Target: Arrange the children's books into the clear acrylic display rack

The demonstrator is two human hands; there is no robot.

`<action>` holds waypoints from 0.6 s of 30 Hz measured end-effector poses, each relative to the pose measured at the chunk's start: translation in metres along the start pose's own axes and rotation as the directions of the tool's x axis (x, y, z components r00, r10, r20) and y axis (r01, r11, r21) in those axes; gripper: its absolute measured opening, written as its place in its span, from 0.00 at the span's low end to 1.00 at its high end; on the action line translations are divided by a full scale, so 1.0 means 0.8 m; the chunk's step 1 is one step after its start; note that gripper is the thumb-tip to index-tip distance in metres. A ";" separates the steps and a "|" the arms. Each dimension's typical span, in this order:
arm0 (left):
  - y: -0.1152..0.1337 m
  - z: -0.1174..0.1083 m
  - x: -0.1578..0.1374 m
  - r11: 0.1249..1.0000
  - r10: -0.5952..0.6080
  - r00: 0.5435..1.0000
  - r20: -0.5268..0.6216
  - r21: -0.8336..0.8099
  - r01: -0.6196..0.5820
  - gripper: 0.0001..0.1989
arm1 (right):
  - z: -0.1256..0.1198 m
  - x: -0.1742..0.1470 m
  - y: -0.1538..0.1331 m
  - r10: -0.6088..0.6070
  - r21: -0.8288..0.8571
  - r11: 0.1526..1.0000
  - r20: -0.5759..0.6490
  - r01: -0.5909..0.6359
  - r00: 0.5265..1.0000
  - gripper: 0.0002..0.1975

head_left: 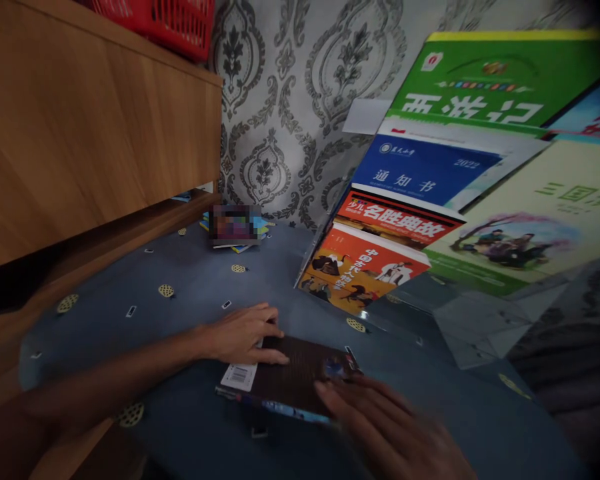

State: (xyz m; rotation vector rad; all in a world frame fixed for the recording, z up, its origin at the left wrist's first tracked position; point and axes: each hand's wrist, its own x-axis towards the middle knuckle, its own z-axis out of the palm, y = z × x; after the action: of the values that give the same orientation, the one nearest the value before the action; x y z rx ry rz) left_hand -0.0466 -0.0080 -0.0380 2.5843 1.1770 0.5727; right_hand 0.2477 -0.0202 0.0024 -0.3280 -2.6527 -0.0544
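A dark brown book (300, 373) lies flat on the blue tablecloth in front of me, with a white barcode label at its left end and a bluish edge facing me. My left hand (245, 337) rests at the book's far left corner, thumb stretched over the cover and fingers apart. Across the book's right end lies my right hand (385, 420), slightly blurred, its fingers extended and its thumb touching the cover. Neither hand visibly wraps round the book. What is under the palms is hidden.
A clear tiered rack (495, 327) on the right holds several upright books, including an orange one (365, 270). A small pile of books (236, 230), partly pixelated, sits near the wall. A wooden cabinet (100, 113) stands left, with a red basket (175, 27) on top.
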 end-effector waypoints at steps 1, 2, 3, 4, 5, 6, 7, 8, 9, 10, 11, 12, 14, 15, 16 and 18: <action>0.000 -0.001 0.001 1.000 0.002 1.000 0.010 -0.003 -0.002 0.27 | -0.002 0.007 0.005 0.037 0.041 0.999 -0.055 -0.035 0.998 0.35; -0.001 -0.003 0.002 1.000 0.007 1.000 0.016 -0.009 -0.007 0.27 | -0.002 0.013 0.011 0.083 0.077 0.994 -0.100 -0.075 0.992 0.33; -0.002 -0.005 0.003 1.000 0.011 1.000 0.018 -0.017 -0.011 0.26 | -0.002 0.019 0.017 0.127 0.116 0.987 -0.138 -0.111 0.982 0.32; -0.002 -0.008 0.004 0.999 0.015 1.000 0.020 -0.030 -0.014 0.26 | -0.001 0.025 0.023 0.178 0.161 0.975 -0.163 -0.152 0.970 0.31; -0.003 -0.010 0.005 0.999 0.015 1.000 0.022 -0.050 -0.014 0.26 | 0.002 0.030 0.030 0.240 0.215 0.956 -0.185 -0.199 0.953 0.30; -0.004 -0.013 0.006 0.997 0.012 1.000 0.029 -0.075 -0.010 0.26 | 0.006 0.034 0.037 0.309 0.282 0.927 -0.209 -0.246 0.928 0.30; -0.005 -0.015 0.006 0.995 0.006 0.999 0.039 -0.105 -0.002 0.26 | 0.012 0.037 0.043 0.382 0.362 0.888 -0.242 -0.282 0.892 0.32; -0.006 -0.017 0.006 0.991 -0.002 0.999 0.052 -0.137 0.009 0.26 | 0.020 0.040 0.050 0.465 0.447 0.837 -0.277 -0.315 0.841 0.34; -0.007 -0.019 0.006 0.985 -0.009 0.998 0.065 -0.171 0.020 0.27 | 0.029 0.041 0.056 0.541 0.537 0.778 -0.306 -0.327 0.784 0.37; -0.008 -0.020 0.006 0.978 -0.014 0.997 0.073 -0.206 0.029 0.27 | 0.040 0.042 0.063 0.609 0.617 0.717 -0.325 -0.326 0.724 0.40; -0.010 -0.020 0.005 0.969 -0.014 0.997 0.079 -0.244 0.033 0.27 | 0.051 0.042 0.068 0.670 0.679 0.656 -0.322 -0.330 0.669 0.41; -0.011 -0.020 0.005 0.958 -0.011 0.996 0.084 -0.284 0.034 0.27 | 0.062 0.040 0.073 0.725 0.725 0.597 -0.303 -0.345 0.618 0.40; -0.012 -0.019 0.004 0.930 -0.006 0.997 0.078 -0.365 0.034 0.26 | 0.083 0.035 0.078 0.807 0.783 0.490 -0.243 -0.382 0.537 0.39; -0.012 -0.019 0.005 0.916 -0.004 0.997 0.073 -0.400 0.033 0.25 | 0.091 0.032 0.080 0.833 0.798 0.445 -0.203 -0.406 0.514 0.39; -0.013 -0.019 0.005 0.904 -0.002 0.998 0.070 -0.426 0.032 0.25 | 0.098 0.029 0.080 0.850 0.807 0.406 -0.160 -0.428 0.502 0.38; -0.013 -0.019 0.007 0.889 -0.006 0.997 0.072 -0.455 0.038 0.24 | 0.107 0.024 0.078 0.865 0.817 0.343 -0.082 -0.464 0.495 0.36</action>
State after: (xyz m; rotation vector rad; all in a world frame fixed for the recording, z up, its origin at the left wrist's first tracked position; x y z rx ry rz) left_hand -0.0570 0.0038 -0.0267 2.1668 0.9140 0.6593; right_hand 0.2081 0.0530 -0.0663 -1.0023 -1.5669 1.0216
